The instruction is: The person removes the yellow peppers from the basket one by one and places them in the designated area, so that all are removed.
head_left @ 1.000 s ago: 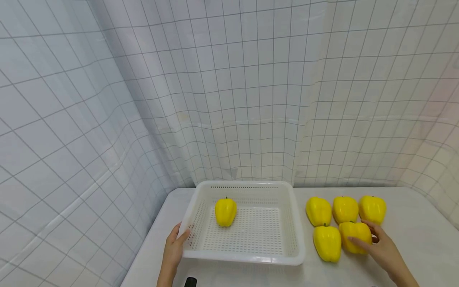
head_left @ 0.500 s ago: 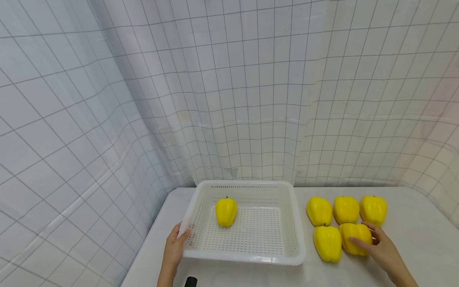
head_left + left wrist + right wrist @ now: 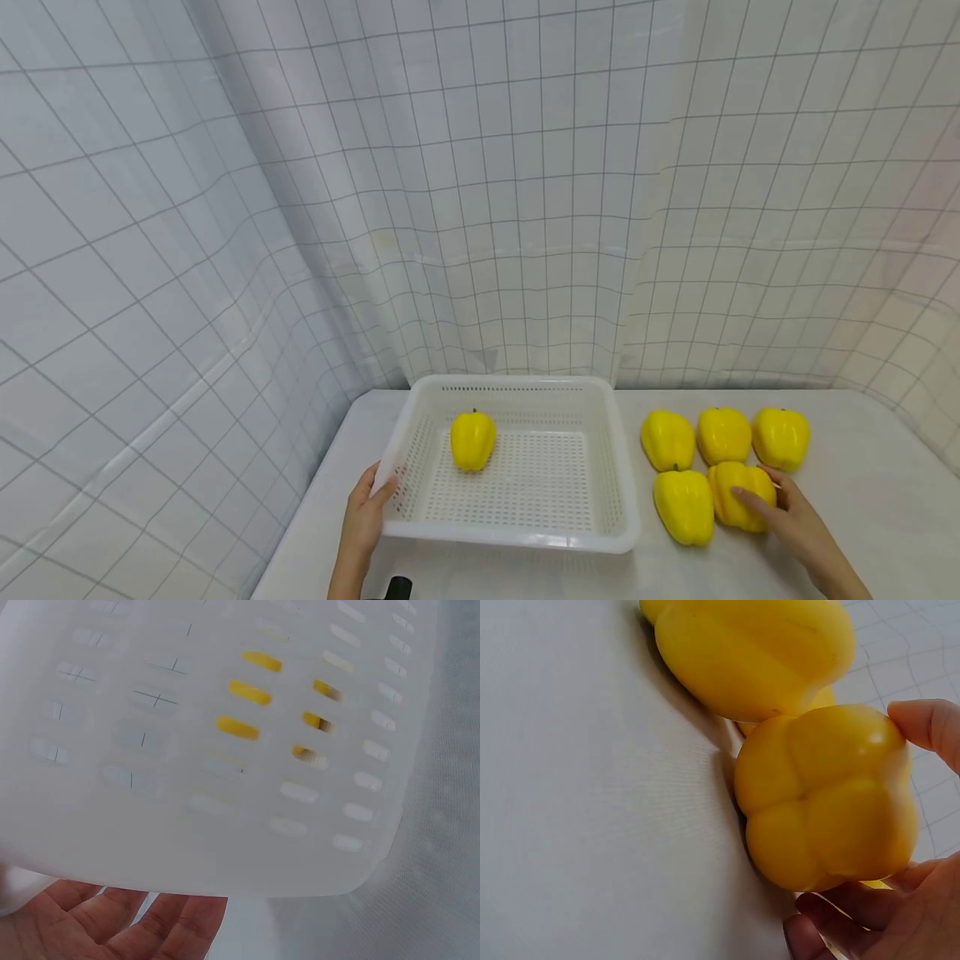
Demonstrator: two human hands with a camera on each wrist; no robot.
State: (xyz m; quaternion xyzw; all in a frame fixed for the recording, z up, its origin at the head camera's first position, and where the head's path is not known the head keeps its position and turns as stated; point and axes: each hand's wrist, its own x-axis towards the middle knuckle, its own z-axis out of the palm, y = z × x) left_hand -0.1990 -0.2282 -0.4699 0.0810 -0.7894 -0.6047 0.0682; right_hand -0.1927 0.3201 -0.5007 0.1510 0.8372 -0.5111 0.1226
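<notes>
My left hand [image 3: 363,518] grips the left side of a white perforated plastic basket [image 3: 510,539], thumb over the rim. In the left wrist view its fingers [image 3: 154,922] lie under the rim, and yellow shows through the slots. One yellow bell pepper [image 3: 472,442] lies inside the basket, toward its back left. At the right, my right hand [image 3: 799,523] holds another yellow bell pepper [image 3: 738,497] between thumb and fingers. The right wrist view shows this pepper's lobed end [image 3: 825,802], low over the table beside a neighbouring bell pepper [image 3: 754,656].
Three yellow bell peppers [image 3: 723,435] stand in a row behind the held one. Another bell pepper [image 3: 684,508] lies just left of it, near the basket's right wall. A black rounded object [image 3: 399,588] pokes in at the bottom edge. Checked white curtains [image 3: 525,208] enclose the table.
The held bell pepper has tilted slightly in my right hand, and the thumb has shifted a little across it. My left hand and the basket have stayed in place.
</notes>
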